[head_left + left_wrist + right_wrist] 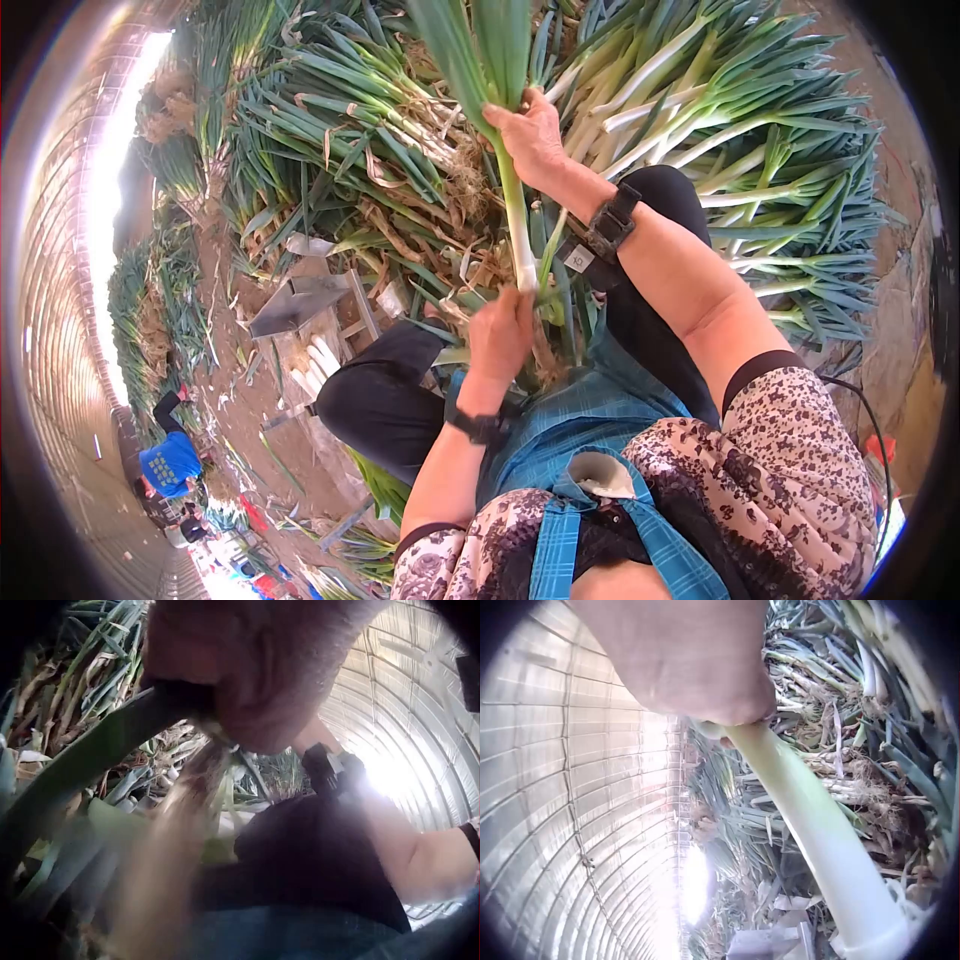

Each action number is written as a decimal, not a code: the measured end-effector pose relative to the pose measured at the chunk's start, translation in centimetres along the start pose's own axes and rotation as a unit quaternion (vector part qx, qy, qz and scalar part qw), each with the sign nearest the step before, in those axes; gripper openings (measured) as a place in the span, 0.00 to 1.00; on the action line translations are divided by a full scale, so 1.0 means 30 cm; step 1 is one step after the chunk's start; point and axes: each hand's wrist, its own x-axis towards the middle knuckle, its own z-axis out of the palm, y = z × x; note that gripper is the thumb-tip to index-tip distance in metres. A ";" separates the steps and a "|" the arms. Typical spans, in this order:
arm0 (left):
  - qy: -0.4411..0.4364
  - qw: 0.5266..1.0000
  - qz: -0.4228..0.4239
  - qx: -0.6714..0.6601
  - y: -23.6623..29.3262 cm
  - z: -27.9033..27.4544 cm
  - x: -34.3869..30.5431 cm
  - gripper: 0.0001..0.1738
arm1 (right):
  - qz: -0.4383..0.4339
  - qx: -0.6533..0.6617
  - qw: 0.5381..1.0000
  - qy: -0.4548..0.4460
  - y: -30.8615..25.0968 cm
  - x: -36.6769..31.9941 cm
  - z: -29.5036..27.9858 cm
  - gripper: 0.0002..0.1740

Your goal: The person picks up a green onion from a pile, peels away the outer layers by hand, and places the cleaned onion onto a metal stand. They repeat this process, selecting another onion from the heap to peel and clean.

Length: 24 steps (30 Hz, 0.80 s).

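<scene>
A large green onion (518,215) stands upright in front of the person, its long green leaves at the top. My right hand (530,138) grips it where the leaves meet the stalk. Down at the white lower end, my left hand (500,330) has its fingers curled round the base. From the right wrist, the stalk (817,817) runs pale green to white away from the hand. In the left wrist view, a green leaf (82,761) and a blurred brown strip (172,825) hang by the hand (247,682).
Trimmed green onions (740,130) lie heaped at the right. Untrimmed ones with roots and dry leaves (400,130) are piled ahead and left. A grey metal piece (298,303) stands beside the left knee (385,395). Another person in blue (170,463) is farther left.
</scene>
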 end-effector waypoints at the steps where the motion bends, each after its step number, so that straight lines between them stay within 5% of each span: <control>1: 0.000 1.000 0.001 -0.002 -0.008 0.002 -0.059 0.10 | -0.016 -0.003 0.999 0.043 -0.030 0.005 -0.007 0.18; 7: -0.173 0.980 -0.091 0.026 -0.092 -0.050 -0.242 0.12 | -0.031 0.095 0.994 0.046 -0.080 0.062 -0.052 0.13; 10: -0.324 0.940 -0.104 0.013 -0.081 -0.074 -0.224 0.13 | -0.023 0.178 0.983 -0.032 -0.088 0.056 -0.070 0.13; 13: -0.357 0.933 -0.021 0.035 -0.020 -0.158 -0.137 0.12 | 0.011 0.240 0.964 -0.117 -0.134 0.060 -0.093 0.17; 15: -0.164 0.978 -0.067 -0.112 0.025 -0.225 -0.033 0.15 | 0.067 0.204 0.966 -0.141 -0.115 0.065 -0.110 0.19; 17: 0.037 0.994 0.002 -0.102 0.063 -0.242 0.066 0.15 | 0.063 0.200 0.958 -0.195 -0.077 0.069 -0.118 0.23; 18: 0.042 0.994 -0.001 -0.105 0.052 -0.204 0.093 0.15 | 0.078 0.208 0.953 -0.205 -0.076 0.064 -0.110 0.22; 20: -0.061 0.883 -0.122 -0.450 0.017 -0.097 0.112 0.17 | 0.102 0.233 0.941 -0.223 -0.102 0.058 -0.113 0.22; 24: -0.219 0.840 -0.183 -0.462 0.006 -0.041 0.065 0.19 | 0.163 0.300 0.906 -0.249 -0.150 0.066 -0.154 0.25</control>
